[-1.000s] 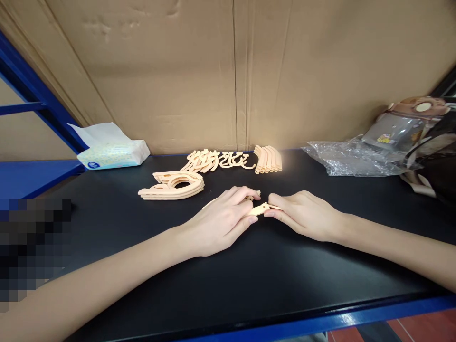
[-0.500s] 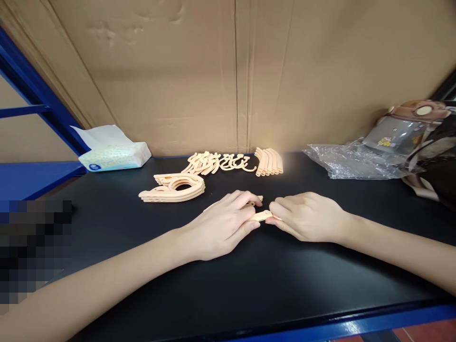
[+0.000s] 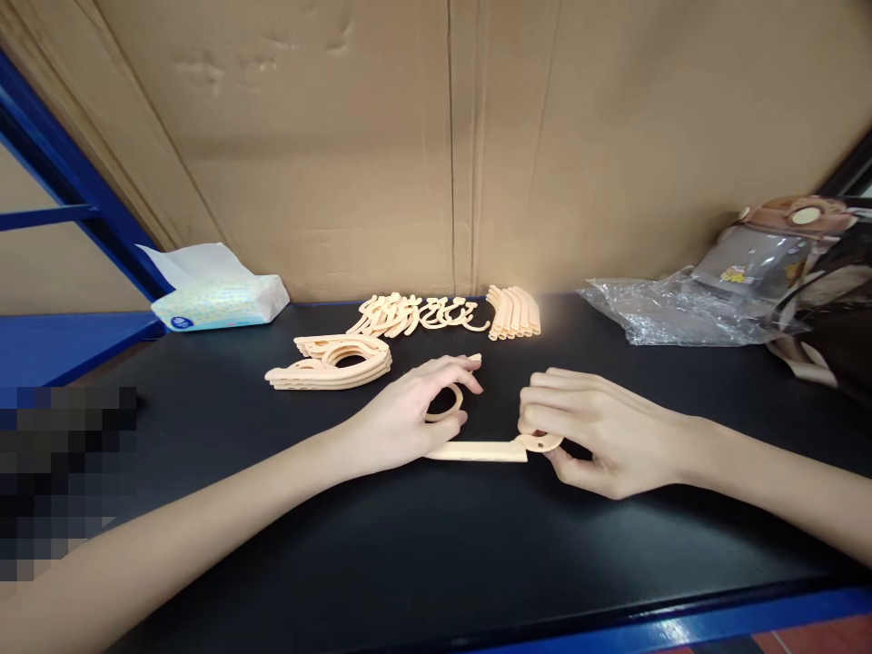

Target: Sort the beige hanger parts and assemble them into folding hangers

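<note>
My left hand [image 3: 401, 409] is curled round a cream plastic folding hanger [image 3: 480, 450], thumb and fingers apart at its rounded part. A curved ring of the hanger shows between thumb and fingers, while the palm hides the rest. One straight arm of it lies low over the table toward the right. At that arm's right end, the closed fingers of my right hand [image 3: 599, 431] grip a rounded end piece with a small hole. The fingertips partly hide this end.
On the black table [image 3: 436, 563], a stack of folded hanger bodies [image 3: 331, 363] lies left of my hands. Behind are loose hooks [image 3: 442, 313] and short curved arm pieces [image 3: 514, 313]. A tissue pack [image 3: 218, 295] sits back left; clear plastic [image 3: 681, 309] and a bottle [image 3: 756, 250] are at right.
My left hand has shifted slightly left and its fingers have spread. My right hand has moved down a little and turned. More of the hanger's straight arm now shows, lower and nearer me.
</note>
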`<state>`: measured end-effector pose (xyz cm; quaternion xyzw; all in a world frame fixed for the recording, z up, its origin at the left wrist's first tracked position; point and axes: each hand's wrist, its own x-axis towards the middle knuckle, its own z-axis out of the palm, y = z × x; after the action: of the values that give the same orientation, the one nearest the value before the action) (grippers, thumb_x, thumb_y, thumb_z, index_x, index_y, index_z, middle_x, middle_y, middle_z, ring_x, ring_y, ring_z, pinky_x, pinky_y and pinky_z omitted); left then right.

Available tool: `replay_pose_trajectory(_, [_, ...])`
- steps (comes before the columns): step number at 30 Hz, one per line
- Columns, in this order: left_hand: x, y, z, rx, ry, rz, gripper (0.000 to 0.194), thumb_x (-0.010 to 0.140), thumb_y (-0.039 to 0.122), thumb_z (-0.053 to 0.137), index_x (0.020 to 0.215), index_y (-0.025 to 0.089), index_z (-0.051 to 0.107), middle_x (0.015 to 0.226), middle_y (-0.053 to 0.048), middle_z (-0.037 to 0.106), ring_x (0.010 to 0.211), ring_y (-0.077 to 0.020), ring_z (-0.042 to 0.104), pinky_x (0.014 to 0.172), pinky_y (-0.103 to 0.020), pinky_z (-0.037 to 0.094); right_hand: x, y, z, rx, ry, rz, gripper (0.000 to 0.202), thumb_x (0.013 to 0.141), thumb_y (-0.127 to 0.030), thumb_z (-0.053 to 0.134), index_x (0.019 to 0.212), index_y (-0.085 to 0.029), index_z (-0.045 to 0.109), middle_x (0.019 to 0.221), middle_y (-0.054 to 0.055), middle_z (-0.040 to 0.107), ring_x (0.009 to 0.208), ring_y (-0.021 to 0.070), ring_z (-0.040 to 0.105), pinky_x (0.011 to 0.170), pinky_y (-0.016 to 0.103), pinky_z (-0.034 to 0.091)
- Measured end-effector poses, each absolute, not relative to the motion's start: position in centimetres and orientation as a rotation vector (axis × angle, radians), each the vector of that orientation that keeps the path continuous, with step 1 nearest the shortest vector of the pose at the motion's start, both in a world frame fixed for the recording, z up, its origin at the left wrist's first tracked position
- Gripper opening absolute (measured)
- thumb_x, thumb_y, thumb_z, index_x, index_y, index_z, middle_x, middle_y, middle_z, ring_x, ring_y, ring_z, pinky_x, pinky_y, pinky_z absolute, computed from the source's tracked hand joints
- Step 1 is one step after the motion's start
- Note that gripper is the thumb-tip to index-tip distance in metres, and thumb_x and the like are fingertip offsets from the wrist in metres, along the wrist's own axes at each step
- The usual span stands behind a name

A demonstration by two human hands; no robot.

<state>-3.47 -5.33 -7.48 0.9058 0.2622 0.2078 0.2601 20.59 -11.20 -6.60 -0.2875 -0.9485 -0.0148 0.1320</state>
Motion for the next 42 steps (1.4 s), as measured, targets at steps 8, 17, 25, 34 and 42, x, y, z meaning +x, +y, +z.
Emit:
replay_pose_trajectory(8, [-3.0, -4.8, -8.6, 2.280, 0.976, 0.884, 0.034, 0.077, 0.025, 0.067, 0.108, 0.020, 0.055, 0.124, -0.007, 0.058, 0.117, -0.0236, 0.054, 0.103, -0.044, 0.042, 20.0, -11.7, -6.4, -0.987, -2.594, 0.155, 0.031, 0.089, -0.014, 0.046, 0.115, -0.025, 0.057, 0.132, 0.007, 0.046, 0.117, 0.0203, 0.045, 0.096, 0.037, 0.040])
replay_pose_trajectory(17, [-2.7, -5.3, -8.3, 2.279, 1.075, 0.856, 0.025, 0.081, 0.021, 0.061, 0.105, 0.020, 0.054, 0.116, -0.004, 0.062, 0.112, -0.0217, 0.056, 0.099, -0.042, 0.043, 18.9, -12.1, -6.6, -0.896, -2.613, 0.293, 0.030, 0.088, -0.007, 0.042, 0.109, -0.019, 0.060, 0.108, 0.005, 0.063, 0.095, 0.0154, 0.055, 0.088, 0.032, 0.043])
replay_pose_trajectory(25, [-2.6, -5.1, -8.6, 2.271, 1.131, 0.873, 0.023, 0.081, 0.024, 0.063, 0.102, 0.021, 0.054, 0.116, -0.005, 0.060, 0.113, -0.0232, 0.054, 0.098, -0.043, 0.042, 17.8, -13.1, -6.8, -0.869, -2.612, 0.354, 0.026, 0.082, -0.037, 0.065, 0.100, -0.018, 0.063, 0.102, 0.004, 0.063, 0.090, 0.0155, 0.054, 0.085, 0.030, 0.043])
replay_pose_trajectory(34, [-2.5, -5.5, -7.9, 2.169, 1.077, 0.824, 0.019, 0.091, 0.035, 0.049, 0.101, 0.020, 0.057, 0.113, -0.005, 0.064, 0.109, -0.0222, 0.058, 0.095, -0.039, 0.044, 18.4, -12.6, -6.5, -0.762, -2.653, 0.320, 0.031, 0.078, -0.002, 0.051, 0.102, -0.018, 0.062, 0.109, 0.003, 0.065, 0.096, 0.0144, 0.054, 0.089, 0.030, 0.041])
replay_pose_trajectory(42, [-2.8, -5.4, -8.1, 2.111, 0.920, 0.891, 0.028, 0.086, 0.006, 0.032, 0.100, 0.020, 0.052, 0.122, -0.005, 0.057, 0.104, -0.0153, 0.061, 0.093, -0.034, 0.049, 20.8, -9.7, -7.1, -1.039, -2.586, 0.119, 0.030, 0.092, -0.013, 0.039, 0.115, -0.021, 0.056, 0.106, 0.006, 0.064, 0.092, 0.0184, 0.057, 0.084, 0.037, 0.042])
